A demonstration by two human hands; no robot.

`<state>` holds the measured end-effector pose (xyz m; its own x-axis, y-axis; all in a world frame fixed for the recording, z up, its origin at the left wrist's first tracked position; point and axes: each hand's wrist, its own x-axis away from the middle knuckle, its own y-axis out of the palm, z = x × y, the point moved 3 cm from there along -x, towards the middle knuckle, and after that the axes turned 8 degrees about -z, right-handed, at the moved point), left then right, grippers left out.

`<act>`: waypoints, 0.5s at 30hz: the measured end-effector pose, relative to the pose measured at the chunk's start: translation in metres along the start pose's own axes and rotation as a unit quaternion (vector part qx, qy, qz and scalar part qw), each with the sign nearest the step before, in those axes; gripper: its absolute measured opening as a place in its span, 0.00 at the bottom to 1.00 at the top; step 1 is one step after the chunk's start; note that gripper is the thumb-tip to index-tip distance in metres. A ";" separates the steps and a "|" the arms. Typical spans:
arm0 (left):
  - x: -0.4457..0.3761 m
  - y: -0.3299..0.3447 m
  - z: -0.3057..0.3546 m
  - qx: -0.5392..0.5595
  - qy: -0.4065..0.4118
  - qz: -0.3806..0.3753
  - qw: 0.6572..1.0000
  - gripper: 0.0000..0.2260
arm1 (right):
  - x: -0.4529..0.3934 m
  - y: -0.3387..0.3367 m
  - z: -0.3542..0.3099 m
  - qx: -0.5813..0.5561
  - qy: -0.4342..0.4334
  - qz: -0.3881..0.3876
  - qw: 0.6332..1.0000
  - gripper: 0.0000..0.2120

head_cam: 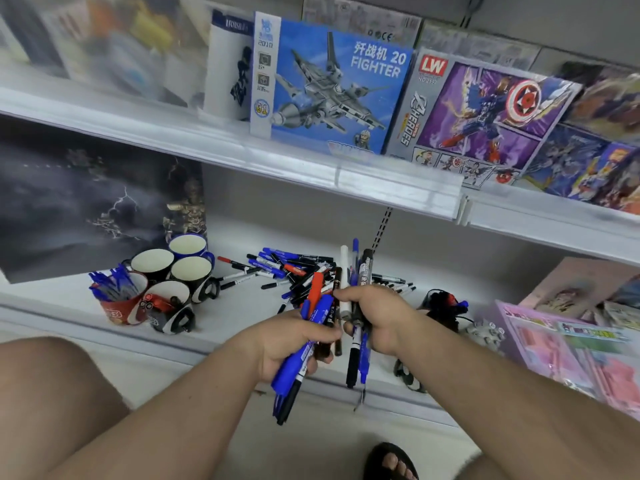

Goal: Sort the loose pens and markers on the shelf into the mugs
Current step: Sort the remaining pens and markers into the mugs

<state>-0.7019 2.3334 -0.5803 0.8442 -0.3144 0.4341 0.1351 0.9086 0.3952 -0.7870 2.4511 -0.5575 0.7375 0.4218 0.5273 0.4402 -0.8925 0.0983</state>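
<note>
Markers (356, 289) upright in right hand (377, 320), left hand's (287, 344) bundle (304, 341) tilted

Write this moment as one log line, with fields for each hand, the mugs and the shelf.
left hand: grips pen bundle | right hand: grips pen bundle | red mug: holds blue pens | shelf pile: unsorted

You've got the pile of pens (294, 271) on the shelf (242, 306). Left of the pile sits a cluster of mugs (162, 282); right of it, a box (561, 355). Your hands (287, 344) hover just before the pile.
</note>
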 end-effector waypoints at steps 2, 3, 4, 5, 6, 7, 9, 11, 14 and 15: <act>0.010 -0.001 0.003 -0.001 0.011 0.020 1.000 0.03 | 0.008 0.009 0.000 -0.006 -0.008 -0.028 1.000 0.12; 0.015 -0.004 0.005 0.004 0.016 0.034 0.999 0.03 | 0.014 0.012 -0.001 -0.004 -0.022 -0.040 0.999 0.09; 0.019 -0.009 0.004 0.014 0.023 0.051 0.998 0.03 | 0.019 0.013 -0.001 0.001 -0.037 -0.051 0.998 0.07; 0.023 -0.016 0.003 0.034 0.032 0.073 0.996 0.03 | 0.023 0.013 0.000 0.012 -0.048 -0.063 0.997 0.06; 0.026 -0.024 0.002 0.064 0.046 0.093 0.993 0.04 | 0.028 0.015 0.000 0.022 -0.053 -0.079 0.995 0.06; 0.028 -0.029 0.002 0.099 0.060 0.109 0.987 0.06 | 0.034 0.017 0.001 0.029 -0.053 -0.100 0.993 0.06; 0.027 -0.036 0.001 0.179 0.094 0.133 0.970 0.07 | 0.044 0.028 0.001 0.045 -0.052 -0.147 0.987 0.05; 0.022 -0.036 -0.001 0.244 0.126 0.148 0.950 0.04 | 0.050 0.043 0.001 0.073 -0.056 -0.189 0.978 0.08; 0.012 -0.029 -0.005 0.242 0.123 0.130 0.954 0.22 | 0.049 0.058 0.004 0.143 -0.064 -0.180 0.971 0.09; 0.011 -0.026 -0.007 0.232 0.120 0.119 0.958 0.27 | 0.048 0.060 0.007 0.168 -0.061 -0.168 0.970 0.09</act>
<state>-0.6928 2.3080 -0.5912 0.9250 0.0085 0.3799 -0.2734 0.7092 0.6498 -0.7222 2.4190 -0.5323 0.5708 0.7134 0.4066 0.7921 -0.6088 -0.0440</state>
